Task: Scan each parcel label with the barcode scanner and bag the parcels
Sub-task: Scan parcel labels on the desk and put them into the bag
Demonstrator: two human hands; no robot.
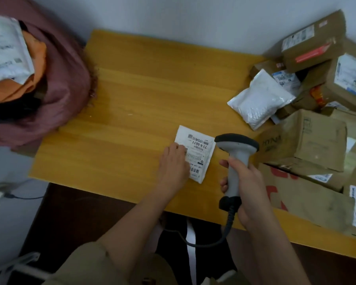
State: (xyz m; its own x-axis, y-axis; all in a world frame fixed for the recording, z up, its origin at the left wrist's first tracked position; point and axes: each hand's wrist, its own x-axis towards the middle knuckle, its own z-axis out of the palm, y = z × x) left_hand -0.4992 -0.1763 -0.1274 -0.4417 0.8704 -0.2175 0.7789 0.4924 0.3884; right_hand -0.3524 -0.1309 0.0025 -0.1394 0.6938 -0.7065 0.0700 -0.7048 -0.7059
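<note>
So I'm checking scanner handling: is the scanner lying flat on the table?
No, the right hand grips the barcode scanner by its handle, head held over the small white parcel.

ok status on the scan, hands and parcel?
Right hand grips scanner, head over label. Left hand presses small white parcel flat on table. Nothing in the way.
</note>
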